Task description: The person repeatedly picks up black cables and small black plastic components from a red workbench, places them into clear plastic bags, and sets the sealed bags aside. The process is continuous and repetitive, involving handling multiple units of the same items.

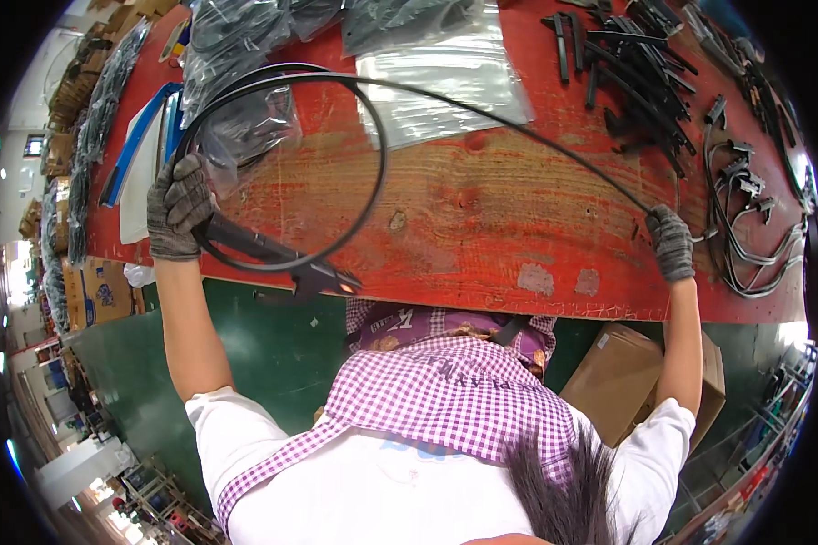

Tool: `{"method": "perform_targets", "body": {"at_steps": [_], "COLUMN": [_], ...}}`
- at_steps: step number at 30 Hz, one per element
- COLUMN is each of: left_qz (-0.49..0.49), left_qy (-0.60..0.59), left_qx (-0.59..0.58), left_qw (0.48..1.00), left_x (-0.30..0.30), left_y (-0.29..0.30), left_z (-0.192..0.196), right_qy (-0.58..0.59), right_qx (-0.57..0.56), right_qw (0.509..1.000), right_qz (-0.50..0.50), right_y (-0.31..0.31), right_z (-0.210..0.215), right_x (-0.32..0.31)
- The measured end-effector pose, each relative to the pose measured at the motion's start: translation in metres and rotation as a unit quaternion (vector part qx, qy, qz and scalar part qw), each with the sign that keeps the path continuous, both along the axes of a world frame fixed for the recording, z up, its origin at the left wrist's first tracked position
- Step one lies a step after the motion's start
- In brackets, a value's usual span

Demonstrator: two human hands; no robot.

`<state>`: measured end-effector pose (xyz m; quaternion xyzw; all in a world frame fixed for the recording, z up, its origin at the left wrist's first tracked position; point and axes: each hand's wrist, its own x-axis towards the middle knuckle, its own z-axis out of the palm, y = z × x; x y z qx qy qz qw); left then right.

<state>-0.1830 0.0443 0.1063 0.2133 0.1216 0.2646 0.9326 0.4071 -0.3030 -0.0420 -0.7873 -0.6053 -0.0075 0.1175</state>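
Note:
A long black cable point(384, 163) is looped in a wide ring over the left half of the red bench and stretches from there to the right. My left hand point(182, 204), in a grey knit glove, is closed around the gathered side of the ring. From beneath this hand a black elongated part point(256, 243) slants toward the bench's near edge; its kind is unclear. My right hand point(671, 243), gloved likewise, is closed on the cable's far right stretch. Its fingers hide the grip, and a thin end shows beside them.
The worn red bench point(463, 263) spans the view. Clear plastic bags point(441, 82) lie at the back, near a blue-edged folder point(141, 145). Black strip-like parts point(641, 82) are piled back right, with grey cables point(745, 218) closer. A cardboard box point(613, 377) stands below the bench.

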Motion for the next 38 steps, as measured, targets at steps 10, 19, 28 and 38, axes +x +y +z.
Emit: {"method": "perform_targets", "body": {"at_steps": [10,19,28,38], "left_qz": [-0.035,0.060,-0.240,-0.035], "left_qy": [0.461,0.396,0.376,0.382], "left_qx": [0.253,0.791,0.760,0.766], "left_qw": [0.850,0.463,0.473,0.516], "left_x": [0.170,0.170,0.188,0.166], "left_y": [-0.088,-0.077,-0.178,-0.183], "left_z": [0.046,0.030,-0.035,-0.145], "right_qy": [-0.038,0.349,0.880,-0.005], "right_qx": [0.207,0.229,0.220,0.051], "right_qw": [0.920,0.909,0.421,0.998], "right_qz": [0.330,0.020,-0.033,-0.046], "right_y": [0.136,0.164,0.143,0.101], "right_z": [0.153,0.111,0.029,-0.053], "right_x": [-0.272,-0.215,-0.233,-0.204]}}
